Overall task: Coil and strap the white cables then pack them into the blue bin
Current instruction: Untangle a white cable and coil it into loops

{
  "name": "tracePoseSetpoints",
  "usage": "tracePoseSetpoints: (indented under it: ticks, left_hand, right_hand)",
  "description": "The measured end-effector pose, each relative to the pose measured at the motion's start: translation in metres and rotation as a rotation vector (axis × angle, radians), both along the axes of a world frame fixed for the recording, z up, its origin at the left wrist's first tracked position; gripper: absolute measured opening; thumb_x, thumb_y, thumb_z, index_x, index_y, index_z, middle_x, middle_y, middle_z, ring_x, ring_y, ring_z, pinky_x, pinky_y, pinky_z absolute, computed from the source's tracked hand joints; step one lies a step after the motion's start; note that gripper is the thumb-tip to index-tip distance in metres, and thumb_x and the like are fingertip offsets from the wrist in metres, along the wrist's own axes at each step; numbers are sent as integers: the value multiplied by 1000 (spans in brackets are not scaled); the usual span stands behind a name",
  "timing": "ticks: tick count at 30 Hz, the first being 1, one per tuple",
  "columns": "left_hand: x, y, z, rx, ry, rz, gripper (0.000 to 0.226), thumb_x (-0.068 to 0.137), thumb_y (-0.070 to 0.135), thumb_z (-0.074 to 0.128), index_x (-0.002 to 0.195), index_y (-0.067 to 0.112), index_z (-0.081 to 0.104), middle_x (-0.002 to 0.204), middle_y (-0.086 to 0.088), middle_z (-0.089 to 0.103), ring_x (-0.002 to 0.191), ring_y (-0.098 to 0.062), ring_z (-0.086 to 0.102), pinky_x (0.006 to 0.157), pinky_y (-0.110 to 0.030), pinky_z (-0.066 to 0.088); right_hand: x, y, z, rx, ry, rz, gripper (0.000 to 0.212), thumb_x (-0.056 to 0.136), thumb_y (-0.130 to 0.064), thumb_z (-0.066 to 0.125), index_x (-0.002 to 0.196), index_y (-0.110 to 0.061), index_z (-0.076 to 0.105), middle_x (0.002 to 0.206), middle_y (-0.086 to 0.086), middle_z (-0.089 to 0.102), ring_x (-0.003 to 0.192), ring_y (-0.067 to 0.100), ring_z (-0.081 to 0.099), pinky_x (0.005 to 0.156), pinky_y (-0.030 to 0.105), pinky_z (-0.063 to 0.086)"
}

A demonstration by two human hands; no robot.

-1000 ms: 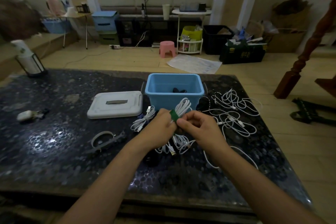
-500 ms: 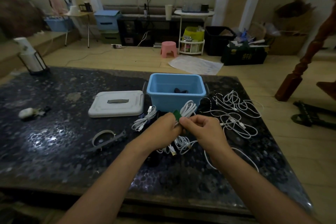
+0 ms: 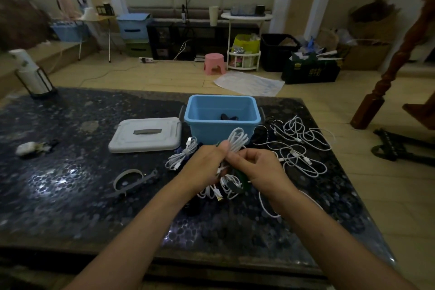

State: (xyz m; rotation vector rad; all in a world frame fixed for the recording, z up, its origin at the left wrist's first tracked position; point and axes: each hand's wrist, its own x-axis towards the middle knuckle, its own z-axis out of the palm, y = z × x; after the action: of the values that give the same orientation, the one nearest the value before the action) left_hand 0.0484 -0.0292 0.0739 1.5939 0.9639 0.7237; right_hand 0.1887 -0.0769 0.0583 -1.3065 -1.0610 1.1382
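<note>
I hold a coiled white cable [image 3: 237, 140] above the dark table, just in front of the blue bin [image 3: 222, 120]. My left hand [image 3: 204, 165] grips the coil's middle, where a bit of green strap peeks out by the thumb. My right hand [image 3: 259, 169] pinches the coil from the right side. The coil's lower loops and plugs hang below both hands. A strapped white cable [image 3: 182, 156] lies left of my hands. Loose white cables [image 3: 299, 148] sprawl to the right of the bin. Something dark lies inside the bin.
The bin's grey-white lid [image 3: 146, 134] lies to its left. A grey strap loop [image 3: 131, 181] sits nearer on the table [image 3: 70, 195]. A small white object [image 3: 28, 148] lies at far left, and a white bottle in a black holder [image 3: 30, 75] at the back-left corner.
The green strap, plainly seen on the coil before, is now mostly hidden under my left thumb. Both hands have shifted slightly on the coil, and my right hand now sits lower on it.
</note>
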Motion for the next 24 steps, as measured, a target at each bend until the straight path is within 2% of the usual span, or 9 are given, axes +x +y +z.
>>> tracePoseSetpoints:
  ticks: [3,5,8,11,14,16,18,20,24]
  left_hand:
    - [5,-4,-3,38,-68,67,47,108,31,36,67,16,54,48,5,47,43,-8,41,43,-20,32]
    - [2,1,-3,75,-24,92,46,108,32,35,70,16,56,51,4,46,42,-5,41,45,-20,32]
    - [-5,13,0,24,-27,130,49,107,37,34,92,5,69,54,2,46,42,-4,41,43,-17,33]
    - [-5,12,1,4,-53,13,49,107,37,35,103,3,70,55,0,43,42,-7,38,41,-18,32]
    - [-3,9,-2,27,-51,-107,42,107,34,36,100,1,62,55,1,41,41,-7,35,40,-21,30]
    - [-6,10,-3,74,-26,-151,31,106,33,39,96,6,52,57,3,43,43,-6,38,42,-23,31]
    - [-10,9,-1,95,14,-156,25,105,32,41,100,9,48,58,5,46,44,-5,41,44,-22,33]
    - [-12,8,0,94,37,-160,22,105,31,43,101,9,46,59,6,47,44,-3,43,44,-21,34]
    - [-13,5,-2,120,58,-228,24,105,29,44,91,10,42,61,3,46,46,-4,44,43,-19,34]
  right_hand:
    - [-1,2,-3,59,-75,-1,13,91,-17,70,86,-6,71,79,5,77,73,14,73,69,23,56]
    - [3,2,-6,83,-141,18,6,89,-14,73,85,-11,70,79,3,76,76,12,71,74,25,56]
    - [8,1,-10,93,-213,3,10,87,-12,75,81,-16,69,74,-3,70,71,6,64,71,23,52]
    - [13,1,-15,92,-329,4,10,88,-20,75,80,-17,70,73,10,67,67,13,58,69,35,50]
    - [16,1,-19,55,-359,79,15,92,-26,70,92,-11,69,72,14,64,60,14,53,60,32,44]
    - [18,1,-19,33,-285,165,8,97,-14,63,98,-6,65,71,10,67,56,14,58,54,25,47]
    - [21,0,-16,35,-221,212,6,96,-5,61,99,-6,65,82,14,74,66,20,68,60,27,56]
    - [25,0,-12,33,-125,208,10,94,-1,61,102,-2,66,93,18,75,82,27,73,75,32,61]
    - [32,-1,-1,-40,25,193,24,96,-9,59,116,1,67,110,19,74,106,35,70,96,40,56]
